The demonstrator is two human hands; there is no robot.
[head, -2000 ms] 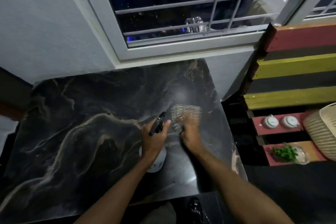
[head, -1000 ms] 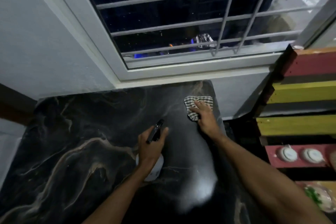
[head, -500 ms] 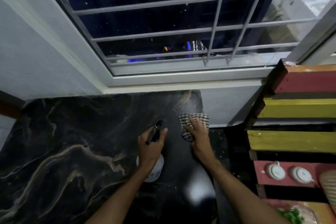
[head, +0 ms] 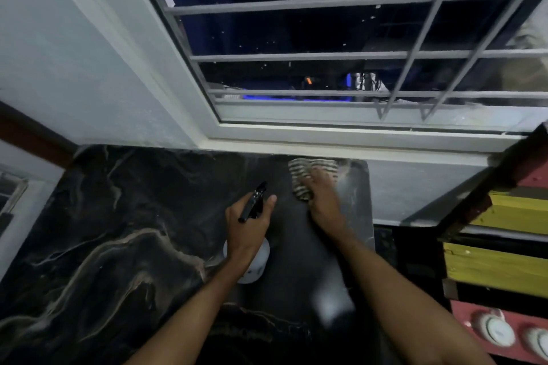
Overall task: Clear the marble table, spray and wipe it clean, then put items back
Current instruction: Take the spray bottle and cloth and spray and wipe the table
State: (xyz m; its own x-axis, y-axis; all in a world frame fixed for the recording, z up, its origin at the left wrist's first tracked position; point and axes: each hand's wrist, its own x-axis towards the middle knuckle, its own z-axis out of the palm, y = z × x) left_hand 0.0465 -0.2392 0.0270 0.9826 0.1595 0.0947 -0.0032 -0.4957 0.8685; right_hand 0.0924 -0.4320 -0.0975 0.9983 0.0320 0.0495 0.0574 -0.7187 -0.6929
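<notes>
The black marble table (head: 118, 246) with pale veins fills the lower left. My left hand (head: 246, 228) grips a spray bottle (head: 252, 271) with a white body and a black nozzle, held upright over the table's middle. My right hand (head: 323, 201) presses flat on a checked cloth (head: 299, 178) at the table's far right corner, just under the window sill. The cloth is blurred and partly hidden under my fingers.
A barred window (head: 355, 53) and grey wall stand behind the table. At the right, a slatted shelf in red, yellow and black (head: 501, 264) carries two white lidded cups (head: 493, 329). A dark gap separates the table's right edge from the shelf.
My right hand has pushed the cloth from mid-table up to the far right corner by the wall. My left hand has kept hold of the spray bottle in about the same spot.
</notes>
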